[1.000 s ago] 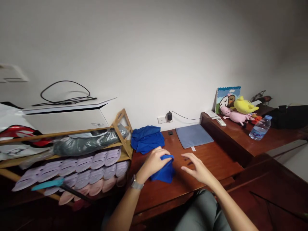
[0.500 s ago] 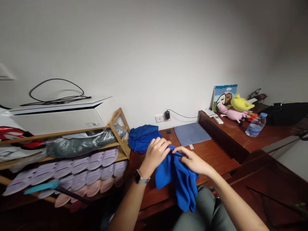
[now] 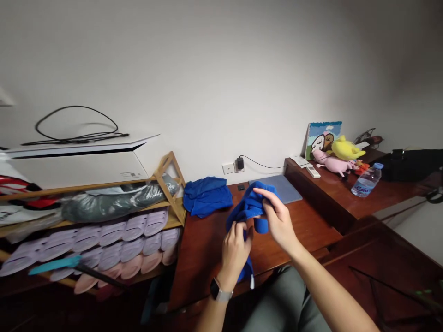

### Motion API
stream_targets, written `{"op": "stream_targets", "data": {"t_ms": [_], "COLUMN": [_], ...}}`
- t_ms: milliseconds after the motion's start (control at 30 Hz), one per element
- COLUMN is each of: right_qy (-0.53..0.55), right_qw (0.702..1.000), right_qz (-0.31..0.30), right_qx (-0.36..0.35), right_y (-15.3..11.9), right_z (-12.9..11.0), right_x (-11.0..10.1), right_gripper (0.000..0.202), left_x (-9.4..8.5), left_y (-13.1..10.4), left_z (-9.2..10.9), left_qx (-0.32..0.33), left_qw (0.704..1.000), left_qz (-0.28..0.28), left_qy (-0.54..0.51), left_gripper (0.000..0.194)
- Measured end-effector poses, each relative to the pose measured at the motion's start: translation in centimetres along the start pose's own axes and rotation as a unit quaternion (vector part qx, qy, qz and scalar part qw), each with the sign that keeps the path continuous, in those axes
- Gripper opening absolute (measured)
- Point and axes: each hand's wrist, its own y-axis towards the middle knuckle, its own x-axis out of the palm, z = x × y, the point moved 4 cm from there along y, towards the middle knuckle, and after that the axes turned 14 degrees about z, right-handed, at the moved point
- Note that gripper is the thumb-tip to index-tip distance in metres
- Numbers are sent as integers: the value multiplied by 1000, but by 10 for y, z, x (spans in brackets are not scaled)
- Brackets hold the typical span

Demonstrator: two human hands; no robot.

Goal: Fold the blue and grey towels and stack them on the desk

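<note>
At the lower centre of the frame, above the reddish-brown wooden tabletop (image 3: 204, 249), a soft, bunched blue cloth (image 3: 254, 201) is between both hands. Its low end hangs near the front edge, so if the grip loosens, the cloth could slip toward the lap. Its upper part overlaps the flat grey-blue fabric pad (image 3: 292, 189) in view; sweeping low could drag this pad, if they touch. The left hand (image 3: 236, 249) is curled narrow on the cloth's lower part; pulling from there only could twist the folds. The right hand (image 3: 279, 220) has its index finger long across the top, and I cannot tell how firmly it pinches.

As for hidden parts, the cloth's shape is lost in its folds, and the left hand covers its middle. Some right fingers are hard to separate. The small white piece (image 3: 252, 281) below, maybe a tag, is too blurred to read.
</note>
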Motion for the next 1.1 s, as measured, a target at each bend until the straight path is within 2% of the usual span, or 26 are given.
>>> {"op": "stream_targets", "data": {"t_ms": [100,167,233,300,367,433,500,567,667,800,900,967,1100], "right_qy": [-132,-242,-363,-475,-549,-578,-577,-564,-521,-438,-407,-388,-356], "right_qw": [980,944,899,850,812,795,796,802,822,862,879,881,864], "right_qz": [43,42,4,-52,-101,-135,-163,-192,-229,-254,-250,-269,-312], "right_qx": [-145,-219,-246,-222,-172,-125,-84,-47,-13,-11,1,41,172], "right_y": [6,13,23,30,34,31,22,11,-7,-24,-36,-48,-75], "right_z": [-6,0,16,38,59,74,83,87,85,75,73,75,75], "right_x": [-20,-38,-59,-81,-104,-123,-137,-147,-162,-182,-195,-199,-210], "right_gripper": [42,41,36,31,29,29,32,40,48,47,47,50,51], "left_x": [8,4,-5,-17,-32,-48,-65,-81,-103,-127,-146,-160,-192], "left_y": [-12,-29,-49,-67,-78,-79,-72,-57,-32,-9,-1,4,8], "left_z": [-30,-52,-77,-107,-136,-157,-168,-171,-163,-146,-137,-133,-131], "left_qx": [9,6,-9,-23,-20,-5,8,12,18,51,62,50,1], "left_qw": [997,991,985,986,989,991,995,997,996,991,986,981,973], "left_qz": [-65,-124,-162,-163,-141,-115,-75,-27,33,79,100,115,130], "left_qy": [-38,-59,-58,-20,32,63,72,76,85,98,119,148,190], "left_gripper": [14,17,18,20,25,27,30,32,29,22,20,21,23]}}
